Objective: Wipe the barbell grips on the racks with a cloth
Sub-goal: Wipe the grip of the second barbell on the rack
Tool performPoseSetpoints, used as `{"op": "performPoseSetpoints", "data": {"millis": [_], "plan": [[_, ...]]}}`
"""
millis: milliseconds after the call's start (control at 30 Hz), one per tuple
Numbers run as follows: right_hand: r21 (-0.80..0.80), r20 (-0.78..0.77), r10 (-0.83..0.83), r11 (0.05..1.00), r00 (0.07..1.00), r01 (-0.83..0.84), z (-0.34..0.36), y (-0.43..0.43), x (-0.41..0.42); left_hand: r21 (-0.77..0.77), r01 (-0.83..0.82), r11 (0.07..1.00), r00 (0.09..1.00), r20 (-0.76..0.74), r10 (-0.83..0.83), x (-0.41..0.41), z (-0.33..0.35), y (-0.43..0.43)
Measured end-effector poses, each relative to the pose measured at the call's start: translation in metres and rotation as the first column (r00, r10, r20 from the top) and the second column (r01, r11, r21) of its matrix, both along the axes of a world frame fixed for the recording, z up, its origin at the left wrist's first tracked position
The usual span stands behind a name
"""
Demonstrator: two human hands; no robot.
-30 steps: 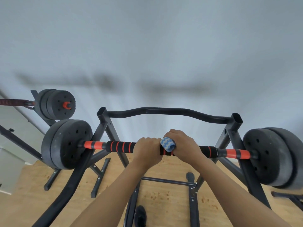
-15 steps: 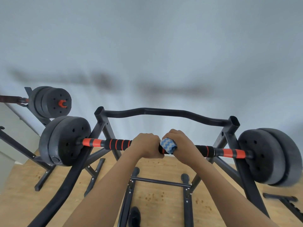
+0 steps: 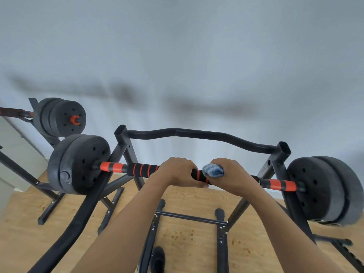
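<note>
Fingers of the left hand (image 3: pixel 177 172) curl over the grip (image 3: pixel 143 170) of the barbell (image 3: pixel 197 175) from above, wrapped tight round the bar with the thumb tip showing underneath. Just to its right, the right hand (image 3: pixel 235 175) closes round the same bar with a cloth (image 3: pixel 212 170) bunched under its fingers, so that only a blue-and-white wad pokes out on the thumb side. A short stretch of black foam with an orange ring lies bare between the two hands.

The barbell rests across a black rack (image 3: pixel 283 154), level with the hands, its grip banded black and orange. Dark plates sit at both ends: one on the left (image 3: pixel 78 164), one on the right (image 3: pixel 323 190). The rack's curved top bar (image 3: pixel 197 134) runs behind the hands, and its feet stand on a wood floor (image 3: pixel 187 243).

Farther left a second barbell (image 3: pixel 61 117) sits on another rack (only its plates and a bit of bar are in view). A pale wall (image 3: pixel 177 56) fills the upper half.
</note>
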State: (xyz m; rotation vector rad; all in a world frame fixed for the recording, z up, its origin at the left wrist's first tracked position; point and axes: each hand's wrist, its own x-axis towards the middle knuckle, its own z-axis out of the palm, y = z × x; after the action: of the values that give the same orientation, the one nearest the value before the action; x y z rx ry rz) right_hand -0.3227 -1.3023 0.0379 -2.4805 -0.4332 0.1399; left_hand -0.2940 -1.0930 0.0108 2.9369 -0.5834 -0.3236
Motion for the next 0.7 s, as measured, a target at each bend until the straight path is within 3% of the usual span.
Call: {"op": "performPoseSetpoints", "data": {"millis": [200,500,700], "plan": [[-0.018,-0.075,0.054,0.998,0.996,-0.055,0.000,-0.006,0.004,0.004,0.011,1.000,1.000,0.028,-0.011,0.003,-0.005,0.001],[0.001,-0.021,-0.057,0.998,0.998,0.057,-0.006,0.001,0.001,0.056,0.042,0.998,0.997,0.062,-0.046,0.003,-0.008,0.000],[-0.019,0.004,-0.118,0.993,0.993,0.118,-0.008,0.008,-0.005,0.114,0.074,0.991,0.980,0.175,-0.093,-0.002,-0.016,0.002]]}}
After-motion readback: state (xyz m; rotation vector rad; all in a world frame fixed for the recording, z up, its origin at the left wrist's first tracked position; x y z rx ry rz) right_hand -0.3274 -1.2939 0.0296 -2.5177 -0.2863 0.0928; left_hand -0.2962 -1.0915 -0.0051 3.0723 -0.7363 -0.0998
